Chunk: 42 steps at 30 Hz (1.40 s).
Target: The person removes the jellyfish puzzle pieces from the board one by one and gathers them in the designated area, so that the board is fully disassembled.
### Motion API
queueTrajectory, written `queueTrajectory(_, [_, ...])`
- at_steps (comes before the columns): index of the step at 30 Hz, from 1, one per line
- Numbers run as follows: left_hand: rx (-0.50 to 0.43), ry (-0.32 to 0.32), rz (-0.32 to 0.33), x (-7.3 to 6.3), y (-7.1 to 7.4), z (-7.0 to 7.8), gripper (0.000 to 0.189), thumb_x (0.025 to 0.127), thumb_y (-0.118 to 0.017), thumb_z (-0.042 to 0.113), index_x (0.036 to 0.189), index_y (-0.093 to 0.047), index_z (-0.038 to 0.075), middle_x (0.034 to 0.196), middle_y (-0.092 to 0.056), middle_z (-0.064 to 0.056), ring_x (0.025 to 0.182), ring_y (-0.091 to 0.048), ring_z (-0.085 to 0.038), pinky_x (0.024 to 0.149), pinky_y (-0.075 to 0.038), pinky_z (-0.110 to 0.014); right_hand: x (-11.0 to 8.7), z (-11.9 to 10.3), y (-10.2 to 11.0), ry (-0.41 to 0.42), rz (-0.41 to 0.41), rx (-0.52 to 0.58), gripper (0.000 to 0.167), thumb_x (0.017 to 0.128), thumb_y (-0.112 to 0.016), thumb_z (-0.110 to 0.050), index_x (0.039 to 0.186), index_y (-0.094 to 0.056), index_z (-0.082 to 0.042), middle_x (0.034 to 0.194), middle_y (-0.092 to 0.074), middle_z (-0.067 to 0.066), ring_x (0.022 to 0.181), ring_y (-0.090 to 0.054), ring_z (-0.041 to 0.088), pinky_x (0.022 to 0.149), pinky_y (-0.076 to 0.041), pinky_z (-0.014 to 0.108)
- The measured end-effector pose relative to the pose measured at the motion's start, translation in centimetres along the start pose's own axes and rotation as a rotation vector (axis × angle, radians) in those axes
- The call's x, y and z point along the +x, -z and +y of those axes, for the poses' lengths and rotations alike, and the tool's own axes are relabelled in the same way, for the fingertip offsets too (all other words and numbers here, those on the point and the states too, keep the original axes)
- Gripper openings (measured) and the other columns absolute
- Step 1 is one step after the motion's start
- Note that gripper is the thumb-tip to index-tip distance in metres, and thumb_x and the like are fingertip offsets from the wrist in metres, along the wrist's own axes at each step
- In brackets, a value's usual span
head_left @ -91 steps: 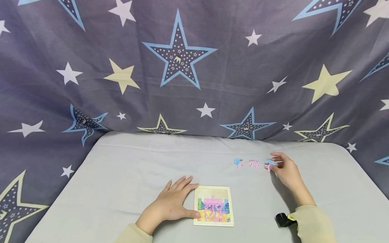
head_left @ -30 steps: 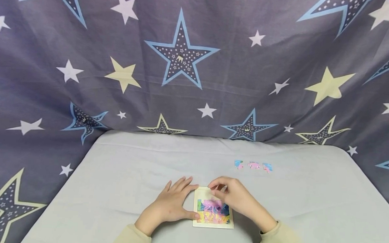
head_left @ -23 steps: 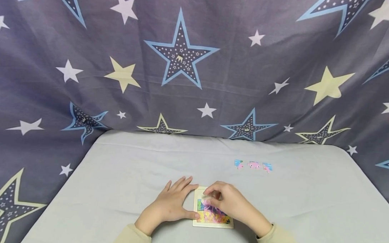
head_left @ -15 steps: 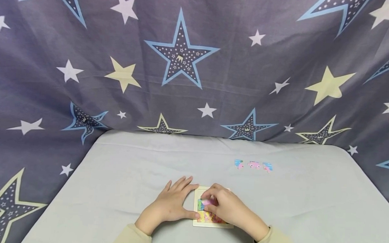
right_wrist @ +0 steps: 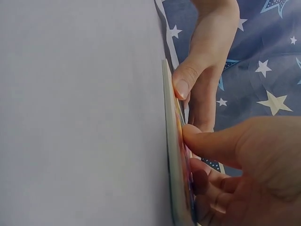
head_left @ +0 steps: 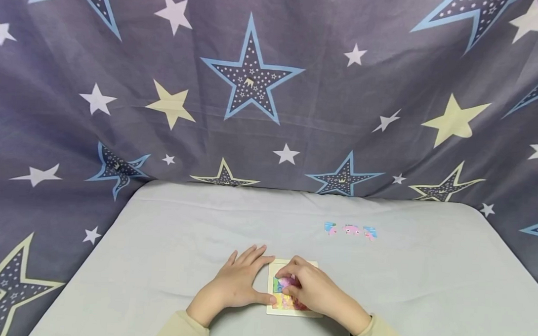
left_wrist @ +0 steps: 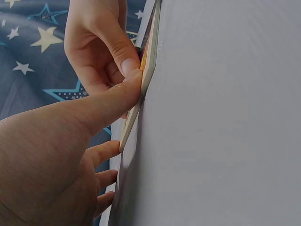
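A small jigsaw puzzle in a pale wooden frame lies on the table in front of me. Its lower rows show yellow, pink, blue and green, and a bare strip runs along the far side. My left hand spreads along the frame's left side, thumb pressed on the near left rim and forefinger at the far corner. Over the puzzle my right hand is bent down, thumb and forefinger pinching at a pink puzzle piece among the pieces in the frame. This hand hides the puzzle's right part.
Further back on the grey cloth lie a blue-and-pink piece, a pink piece with eyes and another blue-and-pink piece, spaced in a row. Behind the table hangs a dark star-patterned curtain.
My right hand has let go of the rightmost loose piece and come left over the puzzle, its fingertips sinking to the pink piece. My left hand has stayed on the frame.
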<state>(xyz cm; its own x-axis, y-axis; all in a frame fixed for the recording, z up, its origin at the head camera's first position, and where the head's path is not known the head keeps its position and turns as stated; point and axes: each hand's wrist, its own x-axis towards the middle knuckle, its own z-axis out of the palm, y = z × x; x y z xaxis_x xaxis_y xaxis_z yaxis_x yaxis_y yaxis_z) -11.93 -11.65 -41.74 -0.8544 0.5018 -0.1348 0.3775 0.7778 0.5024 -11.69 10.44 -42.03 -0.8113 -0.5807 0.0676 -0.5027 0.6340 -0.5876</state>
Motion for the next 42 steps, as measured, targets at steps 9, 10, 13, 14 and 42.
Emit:
queueTrajectory(9, [0.006, -0.003, 0.005, 0.09, -0.15, -0.14, 0.094, 0.075, -0.071, 0.068, 0.149, -0.043, 0.017, 0.162, -0.026, -0.009, 0.149, -0.018, -0.033, 0.115, -0.009, -0.067, -0.07, 0.08, -0.15, 0.015, 0.045, 0.011, 0.028, 0.080, -0.080, -0.004, 0.104, -0.069, -0.014, 0.090, -0.056, -0.010, 0.077, -0.050, 0.005, 0.067, -0.044, 0.025])
queueTrajectory(10, [0.009, -0.003, 0.005, 0.11, -0.16, -0.15, 0.094, 0.075, -0.071, 0.068, 0.149, -0.043, 0.017, 0.161, -0.026, -0.009, 0.149, -0.018, -0.033, 0.115, -0.010, -0.067, -0.07, 0.09, -0.16, 0.018, 0.047, 0.013, 0.028, 0.080, -0.080, -0.003, 0.103, -0.068, -0.015, 0.090, -0.056, -0.010, 0.078, -0.051, 0.005, 0.067, -0.045, 0.025])
queueTrajectory(13, [0.017, -0.003, 0.006, 0.14, -0.18, -0.18, 0.095, 0.075, -0.070, 0.069, 0.149, -0.043, 0.017, 0.161, -0.026, -0.009, 0.149, -0.018, -0.032, 0.115, -0.010, -0.066, -0.06, 0.09, -0.18, 0.016, 0.050, 0.021, 0.029, 0.080, -0.080, -0.003, 0.103, -0.067, -0.016, 0.091, -0.056, -0.010, 0.077, -0.051, 0.005, 0.067, -0.045, 0.025])
queueTrajectory(14, [0.018, -0.004, 0.006, 0.15, -0.17, -0.18, 0.095, 0.075, -0.070, 0.069, 0.149, -0.043, 0.017, 0.161, -0.026, -0.009, 0.149, -0.018, -0.032, 0.115, -0.010, -0.066, -0.05, 0.08, -0.17, 0.012, 0.049, 0.025, 0.029, 0.080, -0.080, -0.002, 0.103, -0.067, -0.016, 0.091, -0.056, -0.010, 0.077, -0.050, 0.005, 0.067, -0.045, 0.024])
queueTrajectory(42, [-0.002, 0.000, -0.002, 0.06, 0.08, 0.07, 0.094, 0.076, -0.072, 0.066, 0.150, -0.043, 0.016, 0.161, -0.026, -0.009, 0.149, -0.018, -0.033, 0.115, -0.009, -0.066, 0.10, 0.31, 0.43, -0.014, -0.013, 0.209, 0.009, 0.093, -0.066, -0.006, 0.096, -0.064, -0.014, 0.079, -0.056, -0.010, 0.069, -0.049, 0.003, 0.062, -0.045, 0.022])
